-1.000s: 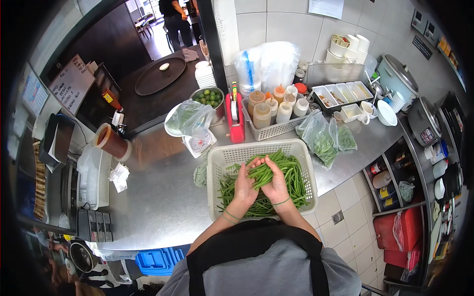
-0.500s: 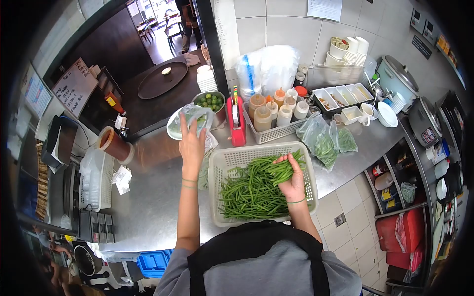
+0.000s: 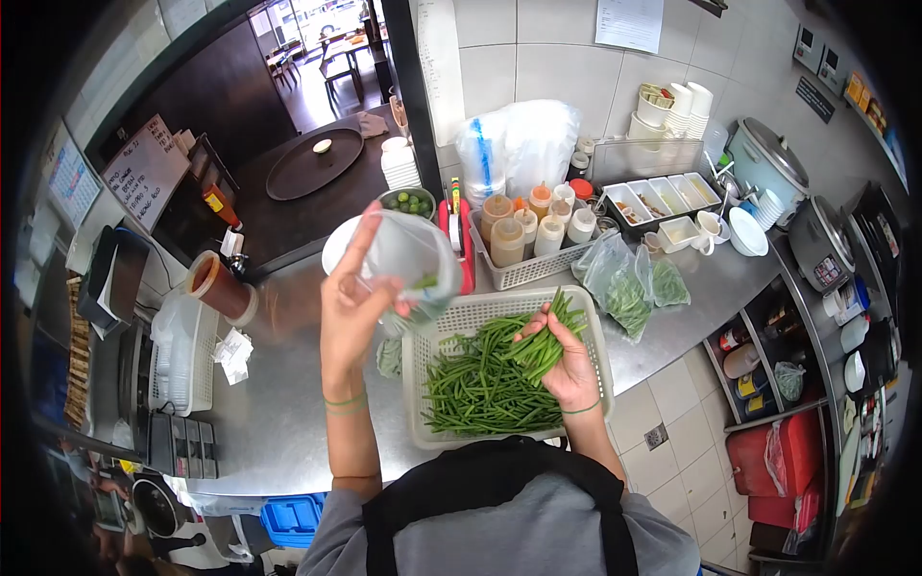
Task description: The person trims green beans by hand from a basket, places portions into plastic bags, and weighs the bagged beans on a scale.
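Note:
My left hand (image 3: 353, 305) grips a clear plastic bag (image 3: 423, 259), raised over the counter at the basket's far left corner. Some green pieces show through the bag's lower part. Behind that hand, a white bowl (image 3: 335, 246) is partly covered. Closed around a bunch of cut green beans (image 3: 540, 353), my right hand (image 3: 570, 370) is above the right side of a white plastic basket (image 3: 413, 384). More loose cut green beans (image 3: 485, 384) fill the basket's bottom.
Beyond the basket, a crate (image 3: 526, 275) of squeeze bottles stands beside a red tape dispenser (image 3: 467, 252). Bagged greens (image 3: 624, 293) lie to the right. A sauce tub (image 3: 221, 286) and crumpled paper (image 3: 232, 355) are at left, a bowl of green limes (image 3: 408, 203) at the back.
My left hand has brought the bag rightward and nearer, away from the white bowl. The beans in my right hand now point more upward.

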